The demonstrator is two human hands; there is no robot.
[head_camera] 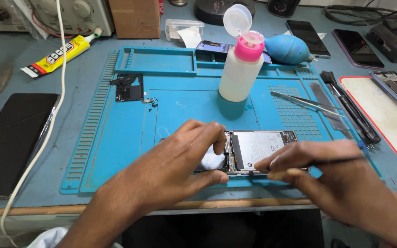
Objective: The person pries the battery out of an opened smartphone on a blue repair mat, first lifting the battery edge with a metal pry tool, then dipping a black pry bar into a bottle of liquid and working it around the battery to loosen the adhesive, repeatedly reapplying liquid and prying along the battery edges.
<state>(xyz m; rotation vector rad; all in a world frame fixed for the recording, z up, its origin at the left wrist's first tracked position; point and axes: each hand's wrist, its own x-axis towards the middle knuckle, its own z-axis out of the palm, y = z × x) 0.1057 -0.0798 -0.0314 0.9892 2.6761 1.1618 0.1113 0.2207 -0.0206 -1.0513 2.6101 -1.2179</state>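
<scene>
An opened phone (253, 149) with its back off and a silver battery showing lies on the blue repair mat (180, 110) near the table's front edge. My left hand (180, 160) grips the phone's left end, thumb under the near edge and fingers curled over the top. My right hand (318, 170) pinches a thin black tool (341, 160) whose tip rests at the phone's near edge. Part of the phone is hidden under my left hand.
A white bottle with a pink flip cap (241, 69) stands behind the phone. Tweezers (304, 102), black tools (350, 110), a blue air blower (288, 49), a glue tube (58, 55), a small black part (129, 87), a dark screen panel (14, 138) and other phones (357, 48) lie around.
</scene>
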